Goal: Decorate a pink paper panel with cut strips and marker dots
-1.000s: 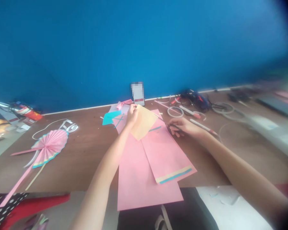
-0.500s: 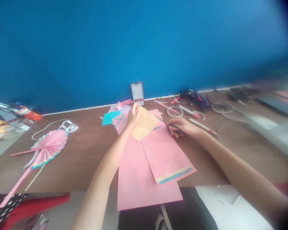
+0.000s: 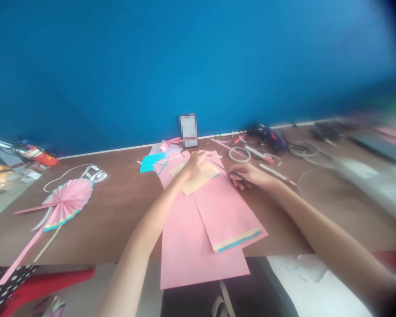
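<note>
My left hand (image 3: pixel 194 168) lies spread over a tan paper piece (image 3: pixel 199 181), pressing it down on the pink paper so that it cannot slide. My right hand (image 3: pixel 251 176) is curled narrow around a pair of black-handled scissors (image 3: pixel 233 175), their thin blades pointing toward the top corner of the tan paper; blur makes the finger grip hard to read, but they seem to be held rather than merely touched. The tan paper rests on an upper pink sheet (image 3: pixel 224 215), which overlaps a larger pink sheet (image 3: pixel 191 251), and both lie flat on the brown counter (image 3: pixel 119 220), giving firm backing beneath my hands. A cream-and-blue striped edging (image 3: pixel 237 241) crosses the lower end of the upper sheet. The larger sheet hangs past the counter's near edge, so that end has no support. On the far side, a teal paper scrap (image 3: pixel 150 163) lies just beside the pink paper. To my right, only a narrow strip of counter separates my hand from a white marker (image 3: pixel 277 175) and a roll of clear tape (image 3: pixel 239 154). To my left, a wider stretch of counter runs out to a pleated pink paper fan (image 3: pixel 66 202).
</note>
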`<state>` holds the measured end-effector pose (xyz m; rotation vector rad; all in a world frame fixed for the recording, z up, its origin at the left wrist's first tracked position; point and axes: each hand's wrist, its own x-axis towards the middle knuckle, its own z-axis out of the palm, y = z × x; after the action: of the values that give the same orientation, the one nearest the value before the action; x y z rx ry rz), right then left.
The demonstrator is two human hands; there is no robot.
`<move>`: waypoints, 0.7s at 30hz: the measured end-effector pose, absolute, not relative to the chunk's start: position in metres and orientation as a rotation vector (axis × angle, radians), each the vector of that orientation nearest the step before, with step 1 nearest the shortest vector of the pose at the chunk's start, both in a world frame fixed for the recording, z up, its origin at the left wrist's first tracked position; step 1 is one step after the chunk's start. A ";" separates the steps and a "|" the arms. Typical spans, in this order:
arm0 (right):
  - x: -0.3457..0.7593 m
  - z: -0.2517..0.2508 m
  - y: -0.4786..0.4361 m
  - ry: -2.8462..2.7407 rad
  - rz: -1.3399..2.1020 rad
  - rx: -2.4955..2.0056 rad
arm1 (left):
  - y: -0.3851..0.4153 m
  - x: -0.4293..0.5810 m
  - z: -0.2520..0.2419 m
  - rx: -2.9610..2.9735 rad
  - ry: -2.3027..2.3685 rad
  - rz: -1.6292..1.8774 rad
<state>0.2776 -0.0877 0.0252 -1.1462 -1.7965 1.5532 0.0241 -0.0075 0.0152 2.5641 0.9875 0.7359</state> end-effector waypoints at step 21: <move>0.279 0.026 -0.087 -1.792 1.510 -1.147 | -0.008 0.032 0.002 2.755 1.069 0.453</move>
<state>0.2792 -0.0871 0.0264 -1.1470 -1.7916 1.5103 0.0323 -0.0085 0.0024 2.7553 1.0688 0.4530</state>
